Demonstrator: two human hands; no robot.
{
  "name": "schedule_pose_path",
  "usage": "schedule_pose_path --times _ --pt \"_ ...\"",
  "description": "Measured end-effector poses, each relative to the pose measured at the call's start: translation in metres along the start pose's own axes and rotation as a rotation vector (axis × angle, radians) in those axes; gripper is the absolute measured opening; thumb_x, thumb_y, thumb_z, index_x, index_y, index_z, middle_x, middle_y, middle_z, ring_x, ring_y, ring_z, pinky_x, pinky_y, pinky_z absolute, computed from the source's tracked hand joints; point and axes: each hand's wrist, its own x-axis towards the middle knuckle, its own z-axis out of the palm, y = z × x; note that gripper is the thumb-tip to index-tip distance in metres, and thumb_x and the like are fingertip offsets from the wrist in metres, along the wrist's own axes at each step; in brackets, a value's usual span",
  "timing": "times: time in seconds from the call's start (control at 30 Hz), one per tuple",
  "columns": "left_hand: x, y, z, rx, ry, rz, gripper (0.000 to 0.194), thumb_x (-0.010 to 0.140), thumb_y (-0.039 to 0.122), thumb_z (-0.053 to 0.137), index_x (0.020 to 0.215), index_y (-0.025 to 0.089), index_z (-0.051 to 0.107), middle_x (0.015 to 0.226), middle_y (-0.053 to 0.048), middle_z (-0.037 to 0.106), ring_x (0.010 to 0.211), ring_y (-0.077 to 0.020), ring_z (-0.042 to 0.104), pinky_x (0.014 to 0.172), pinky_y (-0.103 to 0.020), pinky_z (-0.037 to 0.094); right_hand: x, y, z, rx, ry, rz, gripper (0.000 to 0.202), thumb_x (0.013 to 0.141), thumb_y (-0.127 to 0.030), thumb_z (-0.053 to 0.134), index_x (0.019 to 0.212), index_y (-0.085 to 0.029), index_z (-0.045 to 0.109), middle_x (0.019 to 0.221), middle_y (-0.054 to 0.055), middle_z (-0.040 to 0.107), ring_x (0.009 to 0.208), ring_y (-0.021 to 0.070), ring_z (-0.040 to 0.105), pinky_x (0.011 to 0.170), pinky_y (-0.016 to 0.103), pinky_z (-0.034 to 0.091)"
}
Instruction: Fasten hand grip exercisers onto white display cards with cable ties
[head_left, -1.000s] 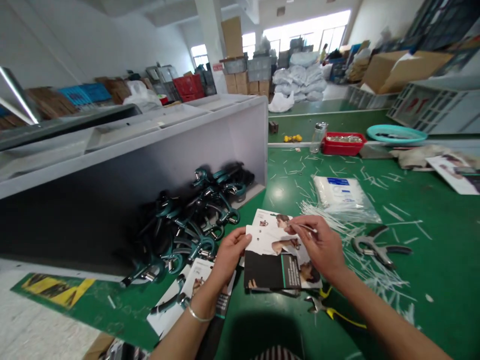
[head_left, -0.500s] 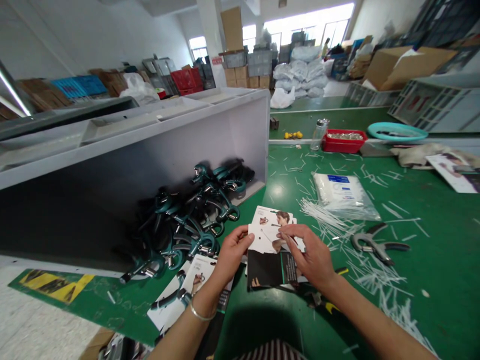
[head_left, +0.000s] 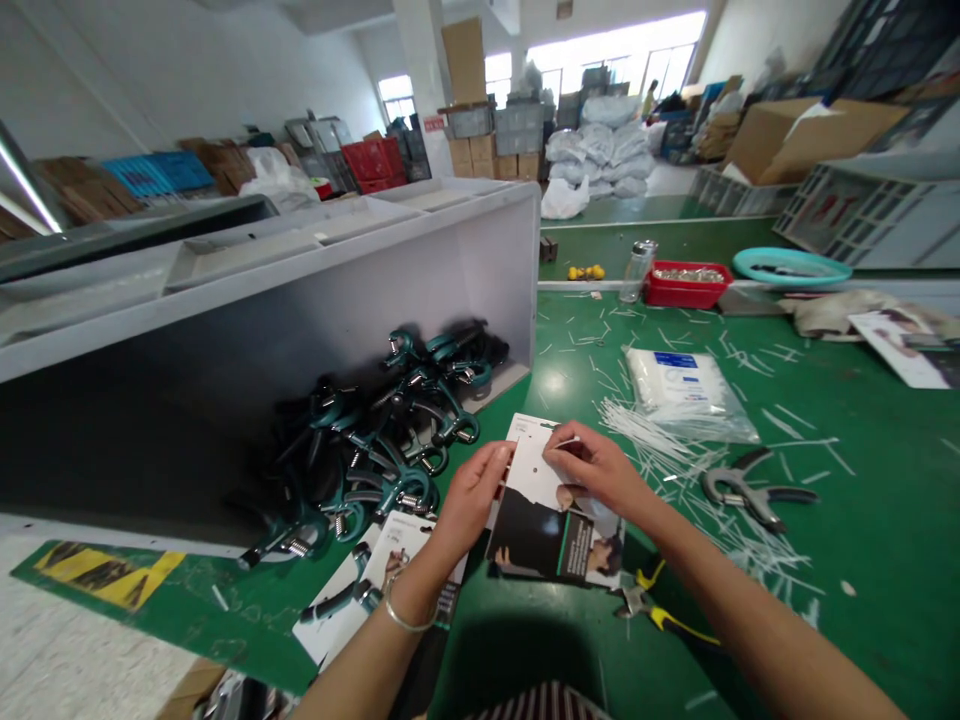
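Observation:
My left hand (head_left: pixel 471 497) grips the left edge of a printed packaging card (head_left: pixel 529 530), thumb on top. The card has a white upper part with small holes and a black lower part. It lies over at least one other card. My right hand (head_left: pixel 600 468) is closed in a pinch at the card's upper right; whether a thin strip is between the fingertips cannot be made out. By my left forearm lie more cards (head_left: pixel 405 545), one with a teal-and-black tool on it. Yellow-and-black cutting pliers (head_left: pixel 636 598) rest below my right wrist.
A grey crate (head_left: pixel 480 240) on its side holds several teal-and-black spring tools (head_left: pixel 367 450). White plastic ties (head_left: pixel 645 430) lie scattered on the green table, with a plastic bag (head_left: pixel 682 385) and a loose grey tool (head_left: pixel 754 488). Behind stand a jar (head_left: pixel 637 272) and a red tray (head_left: pixel 686 292).
My right hand has moved left and up along the card, and its fingers have drawn together. The card has shifted, showing more of its lower right, and the pliers are more uncovered.

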Motion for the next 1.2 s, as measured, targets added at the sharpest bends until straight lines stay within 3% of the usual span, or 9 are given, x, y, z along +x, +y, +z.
schedule_pose_path --times 0.07,0.23,0.33,0.43,0.53,0.67,0.77,1.0,1.2 --pt "0.0 -0.01 -0.005 0.071 -0.026 -0.011 0.03 0.093 0.042 0.053 0.107 0.019 0.066 0.1 -0.005 0.071 0.084 -0.0165 0.064 0.074 -0.023 0.049 0.001 0.003 -0.003 0.113 -0.024 0.053 0.015 0.09 -0.037 0.06 0.093 -0.022 0.059 0.076 -0.003 0.06 0.061 0.0117 0.051 0.054 0.023 0.038" --pt "-0.012 -0.037 -0.015 0.103 -0.19 -0.054 0.019 0.085 0.027 0.065 0.101 0.019 0.059 0.083 0.0 0.065 0.068 -0.0123 0.059 0.067 -0.022 0.048 0.0 0.01 -0.002 0.226 -0.042 0.079 0.025 0.085 -0.044 0.067 0.089 -0.02 0.06 0.077 -0.003 0.056 0.064 0.0109 0.047 0.058 0.023 0.036" --pt "-0.024 -0.025 -0.023 0.251 -0.225 0.035 0.01 0.091 0.026 0.058 0.098 0.019 0.061 0.082 0.001 0.063 0.073 -0.0127 0.06 0.071 -0.023 0.047 0.004 0.012 0.002 0.324 -0.107 0.131 0.027 0.083 -0.045 0.07 0.087 -0.02 0.06 0.075 -0.003 0.054 0.066 0.0115 0.047 0.06 0.024 0.035" --pt "-0.034 -0.005 -0.032 0.391 -0.354 0.166 0.016 0.097 0.024 0.05 0.104 0.021 0.064 0.1 -0.004 0.066 0.094 -0.0156 0.061 0.087 -0.026 0.046 0.009 0.013 0.007 0.415 -0.159 0.171 0.028 0.08 -0.045 0.073 0.084 -0.02 0.061 0.076 -0.002 0.056 0.069 0.0126 0.05 0.063 0.025 0.038" --pt "-0.039 0.001 -0.036 0.421 -0.429 0.267 0.02 0.098 0.021 0.047 0.109 0.021 0.064 0.11 -0.006 0.065 0.105 -0.0169 0.059 0.094 -0.027 0.045 0.014 0.014 0.014 0.451 -0.166 0.169 0.03 0.077 -0.045 0.075 0.084 -0.02 0.062 0.082 -0.001 0.059 0.075 0.0137 0.053 0.069 0.026 0.041" --pt "-0.036 -0.015 -0.032 0.519 -0.218 0.367 0.017 0.095 0.016 0.05 0.097 0.018 0.066 0.097 -0.007 0.063 0.093 -0.0177 0.059 0.084 -0.027 0.046 0.018 0.016 0.023 0.439 -0.199 0.154 0.031 0.078 -0.047 0.074 0.084 -0.02 0.061 0.081 0.0 0.059 0.073 0.0137 0.053 0.068 0.027 0.041" --pt "-0.031 -0.027 -0.026 0.548 -0.068 0.366 0.02 0.094 0.015 0.05 0.101 0.018 0.068 0.107 -0.01 0.061 0.099 -0.0204 0.058 0.085 -0.03 0.046 0.017 0.016 0.028 0.363 -0.191 0.096 0.029 0.083 -0.049 0.068 0.091 -0.021 0.062 0.083 0.0 0.06 0.071 0.0132 0.051 0.064 0.026 0.04" --pt "-0.024 -0.033 -0.021 0.435 0.0 0.231 0.02 0.092 0.02 0.053 0.098 0.018 0.072 0.09 -0.005 0.063 0.08 -0.0172 0.057 0.07 -0.025 0.043 0.01 0.015 0.032 0.155 -0.257 -0.002 0.028 0.094 -0.047 0.054 0.104 -0.022 0.064 0.086 0.001 0.059 0.071 0.0131 0.049 0.063 0.026 0.038" --pt "-0.027 -0.037 -0.027 0.296 -0.017 0.217 0.021 0.09 0.02 0.055 0.098 0.02 0.074 0.096 -0.006 0.066 0.09 -0.0183 0.061 0.08 -0.026 0.046 0.007 0.02 0.032 0.138 -0.29 -0.041 0.024 0.091 -0.043 0.06 0.102 -0.022 0.065 0.095 0.002 0.062 0.082 0.0154 0.056 0.075 0.028 0.043"
